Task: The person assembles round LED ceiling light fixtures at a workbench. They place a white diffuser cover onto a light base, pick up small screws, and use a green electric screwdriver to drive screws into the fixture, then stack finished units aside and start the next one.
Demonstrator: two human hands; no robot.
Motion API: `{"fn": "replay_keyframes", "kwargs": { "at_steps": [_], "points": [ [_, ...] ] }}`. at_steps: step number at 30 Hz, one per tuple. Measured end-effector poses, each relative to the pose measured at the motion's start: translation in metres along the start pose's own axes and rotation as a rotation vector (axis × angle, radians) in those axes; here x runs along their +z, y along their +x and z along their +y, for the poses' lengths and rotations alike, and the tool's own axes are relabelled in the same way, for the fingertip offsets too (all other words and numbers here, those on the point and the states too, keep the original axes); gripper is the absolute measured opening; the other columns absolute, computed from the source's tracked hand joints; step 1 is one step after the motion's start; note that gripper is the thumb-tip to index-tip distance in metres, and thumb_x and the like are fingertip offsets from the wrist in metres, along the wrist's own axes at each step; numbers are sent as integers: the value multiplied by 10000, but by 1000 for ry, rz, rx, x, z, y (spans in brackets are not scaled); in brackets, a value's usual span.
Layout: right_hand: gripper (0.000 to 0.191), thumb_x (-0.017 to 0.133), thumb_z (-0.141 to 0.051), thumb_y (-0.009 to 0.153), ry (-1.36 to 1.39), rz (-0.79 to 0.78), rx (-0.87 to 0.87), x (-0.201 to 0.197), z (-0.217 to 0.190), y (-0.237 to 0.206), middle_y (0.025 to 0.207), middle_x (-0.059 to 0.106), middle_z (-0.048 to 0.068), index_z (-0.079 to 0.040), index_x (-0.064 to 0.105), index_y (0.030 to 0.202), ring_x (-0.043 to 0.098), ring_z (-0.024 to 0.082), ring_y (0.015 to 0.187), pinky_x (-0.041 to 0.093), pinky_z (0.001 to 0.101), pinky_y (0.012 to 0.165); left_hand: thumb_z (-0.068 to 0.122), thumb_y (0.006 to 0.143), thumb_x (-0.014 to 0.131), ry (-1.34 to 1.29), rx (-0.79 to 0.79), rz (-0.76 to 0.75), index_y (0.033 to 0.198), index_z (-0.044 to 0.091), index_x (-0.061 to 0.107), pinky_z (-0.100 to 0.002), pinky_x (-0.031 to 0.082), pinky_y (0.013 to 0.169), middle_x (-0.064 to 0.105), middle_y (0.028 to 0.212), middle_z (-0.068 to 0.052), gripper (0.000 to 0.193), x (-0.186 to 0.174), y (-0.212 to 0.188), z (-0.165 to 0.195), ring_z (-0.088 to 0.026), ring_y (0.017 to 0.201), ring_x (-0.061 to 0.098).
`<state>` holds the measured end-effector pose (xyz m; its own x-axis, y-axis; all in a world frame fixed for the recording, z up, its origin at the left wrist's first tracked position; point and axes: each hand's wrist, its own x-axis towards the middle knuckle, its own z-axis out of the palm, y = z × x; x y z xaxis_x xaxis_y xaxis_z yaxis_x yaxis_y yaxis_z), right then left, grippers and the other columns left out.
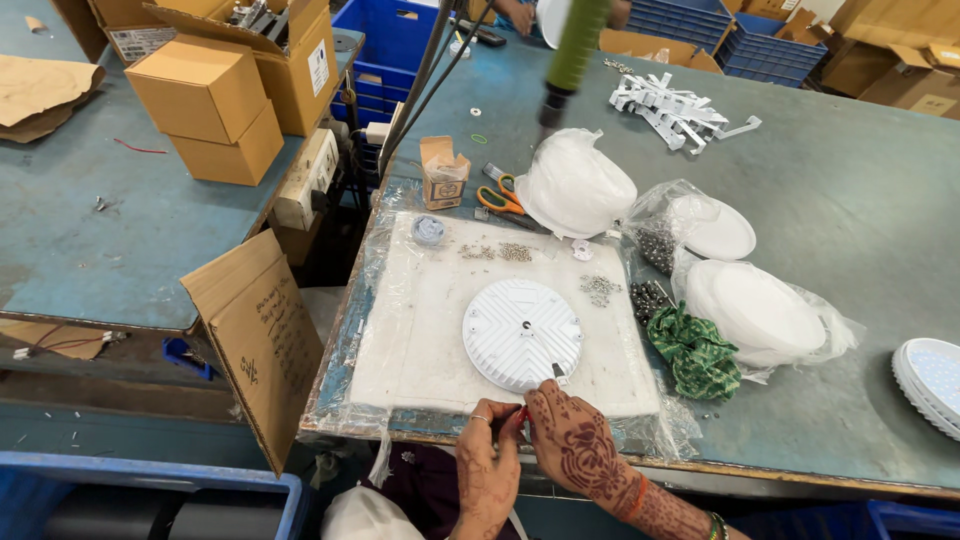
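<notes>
Both hands, the left hand (487, 455) and the right hand (570, 440), sit at the near edge of the white work pad (410, 340), whose left half lies bare. The round white lamp housing (522, 333) blocks the near middle. Loose screws (600, 290) dot the far side. The green cloth (697, 352) and bagged white covers (760, 312) crowd the right edge; a hanging screwdriver (568, 60) overhangs the table's far edge.

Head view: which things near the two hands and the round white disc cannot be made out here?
- Red item between left hand and right hand: covered by fingers, too small.
- Dark part at round white disc rim: too small.
- Hanging green tool: top cut off by edge.
</notes>
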<state>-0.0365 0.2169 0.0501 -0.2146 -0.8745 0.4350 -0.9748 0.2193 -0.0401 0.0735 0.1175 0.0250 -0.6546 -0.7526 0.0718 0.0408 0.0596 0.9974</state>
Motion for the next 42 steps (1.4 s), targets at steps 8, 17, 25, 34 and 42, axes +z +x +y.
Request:
{"fn": "replay_keyframes", "kwargs": {
  "at_steps": [8,17,25,34,42],
  "points": [
    [277,582,-97,872,202,27,234,-3,-12,13,981,595,198,3,573,1129,631,341,729,482,463,598,-57,906,598,65,291,82,976,-19,586,-392,540,675,636,901,-175,80,10,2,-6,-320,788,692],
    [272,460,-242,1071,1715,66,743,28,-12,-9,704,442,-10,-11,568,1166,416,84,597,369,260,548,-37,808,668,462,953,-185,1074,7,636,-396,588,765,644,1053,-132,271,-34,34,-5,-320,955,680],
    [261,518,-270,1152,2430,-183,672,30,-2,-35,776,471,-20,-15,533,1101,407,46,573,361,227,523,-22,816,676,377,999,-273,1041,11,643,-382,584,793,670,1109,-146,229,-48,24,10,-321,975,690],
    [203,678,-86,960,1831,165,811,25,0,-19,820,674,58,66,675,1094,609,91,648,524,251,583,1,979,609,-329,47,-262,1042,-35,670,-250,530,759,703,921,-85,95,-30,8,5,-102,850,636],
    [248,655,-151,995,1835,142,749,13,-7,-18,880,682,46,85,656,1071,629,90,705,537,253,628,14,990,597,-468,7,-326,1049,-38,658,-226,549,802,698,993,-60,99,-30,2,11,-83,899,669]
  ]
}}
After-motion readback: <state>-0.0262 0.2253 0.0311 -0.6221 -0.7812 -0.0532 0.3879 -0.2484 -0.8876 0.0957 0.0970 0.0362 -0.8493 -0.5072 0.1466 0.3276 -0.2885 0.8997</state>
